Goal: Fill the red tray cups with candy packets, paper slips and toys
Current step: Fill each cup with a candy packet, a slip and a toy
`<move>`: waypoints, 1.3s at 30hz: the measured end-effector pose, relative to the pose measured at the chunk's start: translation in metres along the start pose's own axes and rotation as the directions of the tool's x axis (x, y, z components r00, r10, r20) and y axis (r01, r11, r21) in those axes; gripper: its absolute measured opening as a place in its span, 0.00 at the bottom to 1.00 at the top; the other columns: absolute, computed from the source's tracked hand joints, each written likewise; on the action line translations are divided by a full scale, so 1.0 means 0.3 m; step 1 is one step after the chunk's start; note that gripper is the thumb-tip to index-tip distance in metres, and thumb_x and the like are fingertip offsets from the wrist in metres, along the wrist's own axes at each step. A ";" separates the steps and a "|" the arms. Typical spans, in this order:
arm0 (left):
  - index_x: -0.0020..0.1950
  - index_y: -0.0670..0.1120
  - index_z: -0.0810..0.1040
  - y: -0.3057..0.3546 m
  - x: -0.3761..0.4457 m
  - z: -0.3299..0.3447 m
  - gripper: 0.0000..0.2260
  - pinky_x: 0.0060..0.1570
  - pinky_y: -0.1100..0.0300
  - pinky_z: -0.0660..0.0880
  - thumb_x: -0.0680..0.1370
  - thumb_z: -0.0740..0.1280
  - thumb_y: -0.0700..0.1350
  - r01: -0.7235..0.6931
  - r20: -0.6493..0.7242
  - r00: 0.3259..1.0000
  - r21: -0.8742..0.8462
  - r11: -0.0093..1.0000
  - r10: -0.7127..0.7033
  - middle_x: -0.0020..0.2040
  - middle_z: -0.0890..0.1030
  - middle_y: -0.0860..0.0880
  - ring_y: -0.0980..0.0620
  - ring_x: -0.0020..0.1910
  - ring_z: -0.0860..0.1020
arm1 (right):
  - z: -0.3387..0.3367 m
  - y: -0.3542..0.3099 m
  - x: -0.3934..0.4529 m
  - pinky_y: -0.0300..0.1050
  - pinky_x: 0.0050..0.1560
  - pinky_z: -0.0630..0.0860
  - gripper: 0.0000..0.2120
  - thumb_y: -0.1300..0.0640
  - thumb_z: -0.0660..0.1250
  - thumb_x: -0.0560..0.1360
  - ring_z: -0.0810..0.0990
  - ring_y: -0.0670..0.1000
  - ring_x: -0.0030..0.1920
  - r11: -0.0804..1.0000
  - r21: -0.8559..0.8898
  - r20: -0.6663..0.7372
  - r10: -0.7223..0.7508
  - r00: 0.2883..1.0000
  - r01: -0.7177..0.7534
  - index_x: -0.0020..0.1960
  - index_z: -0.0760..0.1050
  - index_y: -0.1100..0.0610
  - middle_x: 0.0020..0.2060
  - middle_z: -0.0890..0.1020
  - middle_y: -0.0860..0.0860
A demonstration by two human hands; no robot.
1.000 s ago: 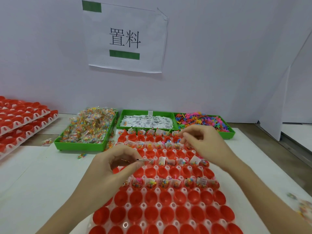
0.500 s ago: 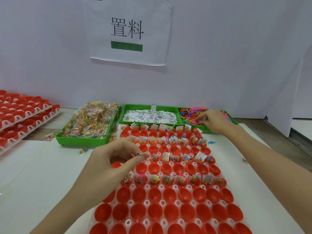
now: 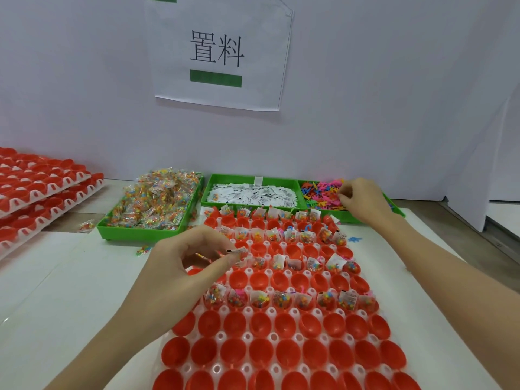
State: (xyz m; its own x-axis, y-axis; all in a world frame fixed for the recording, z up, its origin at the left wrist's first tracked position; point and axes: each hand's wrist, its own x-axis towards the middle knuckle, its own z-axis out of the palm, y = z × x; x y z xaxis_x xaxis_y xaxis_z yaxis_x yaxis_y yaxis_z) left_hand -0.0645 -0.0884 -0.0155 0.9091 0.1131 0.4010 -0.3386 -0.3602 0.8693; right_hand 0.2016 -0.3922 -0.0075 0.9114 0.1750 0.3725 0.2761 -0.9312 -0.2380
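- Head view: we read two large black characters, 置料, on a white paper sign (image 3: 218, 52) fixed to the wall, with a green bar printed beneath them.
- The paper slips (image 3: 253, 194) carry small black print, too fine for us to read.
- We note three green bins along the back of the white worktop (image 3: 56, 277): candy packets (image 3: 153, 201) on the left, slips in the middle, coloured plastic toys (image 3: 322, 194) on the right.
- The red tray (image 3: 281, 347) lies in front of us; several far rows of cups hold packets and slips, the nearest rows are bare.
- Left hand (image 3: 180, 266) hovers over the tray's left edge, its grip pinched on one slip (image 3: 237, 251) between thumb and forefinger.
- Right hand (image 3: 363, 199) reaches into the toy bin, fingers curled among the toys; we cannot tell whether it holds one.
- Stacked red trays (image 3: 42, 190) sit far left; loose packets (image 3: 85, 226) lie on the worktop near the candy bin.
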 end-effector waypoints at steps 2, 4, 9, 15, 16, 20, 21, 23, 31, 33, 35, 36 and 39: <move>0.46 0.51 0.85 -0.001 -0.001 0.002 0.04 0.43 0.62 0.81 0.73 0.77 0.46 -0.004 0.006 1.000 0.004 1.000 0.004 0.43 0.86 0.50 0.51 0.41 0.84 | -0.009 0.003 -0.009 0.43 0.49 0.76 0.05 0.64 0.72 0.76 0.81 0.50 0.42 0.994 0.092 0.010 0.049 0.999 -0.050 0.50 0.86 0.61 0.46 0.87 0.56; 0.46 0.52 0.85 0.000 -0.001 0.002 0.04 0.43 0.61 0.81 0.73 0.77 0.47 -0.002 0.009 1.000 0.002 1.000 0.002 0.43 0.86 0.50 0.50 0.41 0.84 | -0.017 0.003 -0.021 0.39 0.47 0.72 0.04 0.64 0.74 0.74 0.79 0.47 0.40 0.984 0.152 0.027 0.094 0.995 -0.097 0.47 0.86 0.60 0.45 0.87 0.55; 0.46 0.52 0.85 -0.003 0.001 0.001 0.05 0.43 0.59 0.81 0.72 0.76 0.50 -0.003 0.004 1.000 0.003 1.000 0.003 0.42 0.86 0.50 0.51 0.40 0.84 | -0.012 0.008 -0.038 0.36 0.44 0.72 0.04 0.63 0.74 0.75 0.78 0.45 0.40 0.945 0.274 -0.002 0.184 0.983 -0.176 0.49 0.86 0.60 0.46 0.87 0.55; 0.45 0.52 0.85 -0.007 0.001 -0.004 0.05 0.43 0.61 0.81 0.72 0.76 0.50 0.013 -0.003 1.000 0.000 1.000 -0.013 0.41 0.85 0.50 0.52 0.39 0.83 | -0.009 0.004 -0.076 0.41 0.47 0.75 0.05 0.59 0.75 0.76 0.82 0.47 0.44 0.852 0.486 -0.016 0.230 0.973 -0.194 0.50 0.87 0.59 0.45 0.87 0.53; 0.45 0.52 0.85 -0.006 0.001 -0.004 0.04 0.43 0.62 0.81 0.72 0.76 0.50 0.017 -0.004 1.000 -0.003 1.000 -0.017 0.41 0.85 0.50 0.52 0.40 0.83 | -0.014 -0.005 -0.089 0.40 0.46 0.76 0.05 0.58 0.75 0.76 0.83 0.48 0.45 0.824 0.532 -0.003 0.235 0.972 -0.197 0.50 0.86 0.58 0.44 0.87 0.52; 0.44 0.50 0.85 0.000 -0.001 0.001 0.04 0.44 0.60 0.81 0.72 0.78 0.47 0.049 -0.013 0.999 -0.061 0.997 -0.049 0.41 0.86 0.48 0.50 0.40 0.84 | -0.056 -0.072 -0.176 0.49 0.51 0.83 0.02 0.59 0.75 0.76 0.86 0.53 0.47 0.679 0.704 0.105 0.190 0.976 -0.208 0.48 0.86 0.54 0.41 0.87 0.51; 0.44 0.50 0.85 0.002 -0.002 0.003 0.04 0.44 0.60 0.82 0.72 0.78 0.46 0.055 -0.012 0.998 -0.082 0.995 -0.056 0.41 0.86 0.47 0.50 0.40 0.84 | -0.072 -0.095 -0.208 0.48 0.49 0.83 0.02 0.58 0.75 0.76 0.86 0.53 0.47 0.654 0.729 0.122 0.165 0.979 -0.201 0.48 0.86 0.54 0.41 0.87 0.50; 0.44 0.50 0.86 0.010 -0.005 0.006 0.05 0.45 0.59 0.82 0.71 0.78 0.46 0.066 -0.006 0.998 -0.125 0.990 -0.067 0.40 0.86 0.46 0.48 0.40 0.84 | -0.105 -0.143 -0.282 0.43 0.46 0.82 0.02 0.56 0.75 0.76 0.86 0.53 0.46 0.603 0.775 0.148 0.114 0.982 -0.187 0.48 0.86 0.52 0.41 0.88 0.50; 0.46 0.47 0.88 0.040 -0.009 0.004 0.07 0.45 0.66 0.80 0.70 0.79 0.45 0.121 0.052 0.992 -0.299 0.946 -0.111 0.44 0.88 0.44 0.47 0.45 0.87 | -0.193 -0.421 -0.574 0.37 0.48 0.82 0.10 0.47 0.77 0.70 0.87 0.47 0.47 0.351 0.918 0.242 -0.126 0.962 -0.185 0.50 0.87 0.47 0.45 0.88 0.50; 0.47 0.45 0.88 0.043 -0.007 0.001 0.08 0.47 0.65 0.80 0.69 0.79 0.44 0.132 0.074 0.991 -0.346 0.929 -0.113 0.47 0.88 0.44 0.48 0.47 0.87 | -0.184 -0.472 -0.620 0.35 0.45 0.80 0.06 0.50 0.76 0.73 0.85 0.46 0.42 0.386 0.910 0.211 -0.120 0.970 -0.150 0.49 0.87 0.47 0.42 0.88 0.49; 0.46 0.44 0.88 0.046 -0.005 0.000 0.08 0.47 0.66 0.80 0.69 0.79 0.43 0.139 0.105 0.989 -0.377 0.916 -0.107 0.48 0.88 0.44 0.49 0.48 0.87 | -0.179 -0.504 -0.650 0.34 0.43 0.79 0.03 0.53 0.76 0.74 0.84 0.45 0.40 0.369 0.919 0.199 -0.125 0.972 -0.141 0.48 0.87 0.49 0.41 0.88 0.49; 0.46 0.44 0.88 0.048 -0.006 0.001 0.08 0.47 0.66 0.80 0.69 0.79 0.43 0.140 0.122 0.987 -0.378 0.915 -0.101 0.48 0.88 0.44 0.49 0.48 0.87 | -0.180 -0.513 -0.662 0.33 0.43 0.78 0.03 0.53 0.76 0.74 0.84 0.44 0.40 0.359 0.923 0.204 -0.144 0.968 -0.141 0.47 0.87 0.49 0.40 0.88 0.49; 0.46 0.45 0.88 0.052 -0.008 0.004 0.07 0.46 0.65 0.80 0.69 0.79 0.43 0.141 0.150 0.984 -0.346 0.928 -0.093 0.46 0.88 0.44 0.48 0.47 0.87 | -0.186 -0.524 -0.688 0.34 0.44 0.78 0.04 0.52 0.76 0.75 0.85 0.45 0.41 0.367 0.921 0.223 -0.215 0.951 -0.133 0.47 0.87 0.51 0.41 0.87 0.50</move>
State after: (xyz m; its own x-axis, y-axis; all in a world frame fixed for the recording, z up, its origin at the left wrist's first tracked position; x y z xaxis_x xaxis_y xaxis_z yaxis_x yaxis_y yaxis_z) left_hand -0.0718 -0.0954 -0.0033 0.9628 0.0062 0.2701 -0.2701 0.0021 0.9628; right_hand -0.0469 -0.2999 0.0030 0.8754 0.4375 0.2057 0.2615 -0.0707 -0.9626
